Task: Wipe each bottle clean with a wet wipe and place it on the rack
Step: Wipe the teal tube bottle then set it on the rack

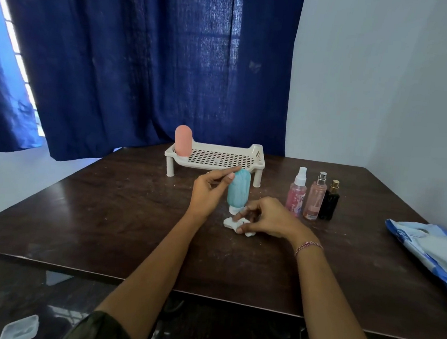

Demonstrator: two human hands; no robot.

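Note:
A teal bottle stands cap-down on the dark table, just in front of the white perforated rack. My left hand holds its upper part between thumb and fingers. Close beside the bottle's white cap, my right hand pinches a crumpled white wet wipe that lies on the table. A pink bottle stands cap-down on the rack's left end.
Three spray bottles stand in a row at the right: a pink one with a white top, a pale pink one and a black one. A blue-and-white plastic bag lies at the table's right edge.

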